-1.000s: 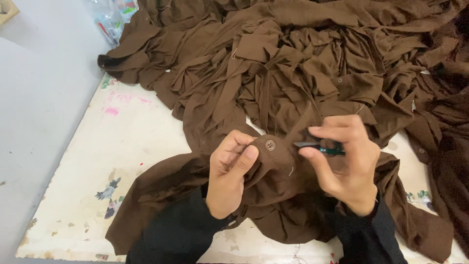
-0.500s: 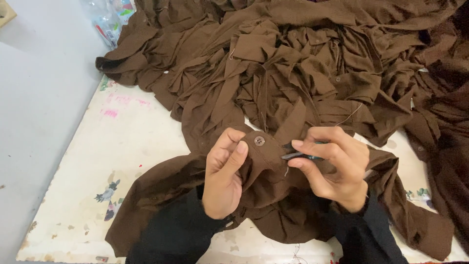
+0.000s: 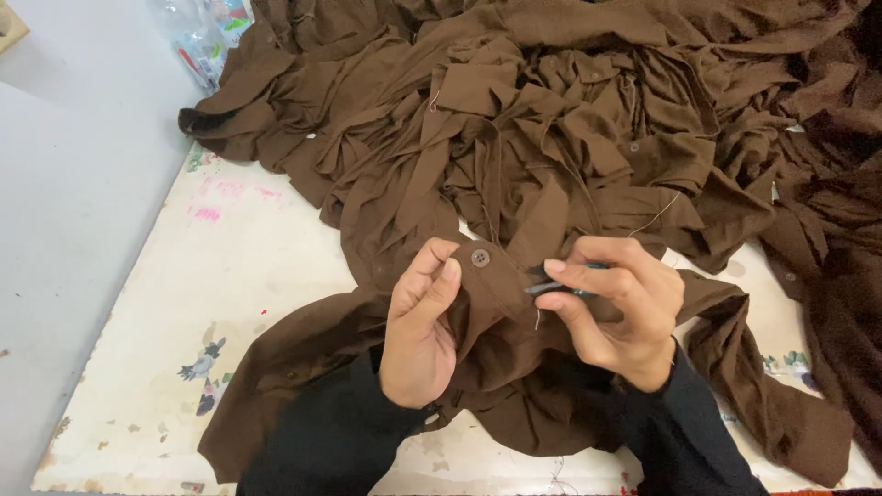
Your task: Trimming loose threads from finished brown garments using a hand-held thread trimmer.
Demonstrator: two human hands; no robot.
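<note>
A heap of shirts (image 3: 588,119) fills the upper and right of the frame, lying on the tabletop (image 3: 211,303). One shirt (image 3: 496,367) lies at lower centre, before the heap. A plastic bag (image 3: 204,37) sits at upper left, behind the heap's left edge.

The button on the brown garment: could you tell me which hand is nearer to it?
Left. The left hand grips the brown garment with its fingertips just beside the button. The right hand holds a small dark tool further to the button's right.
</note>
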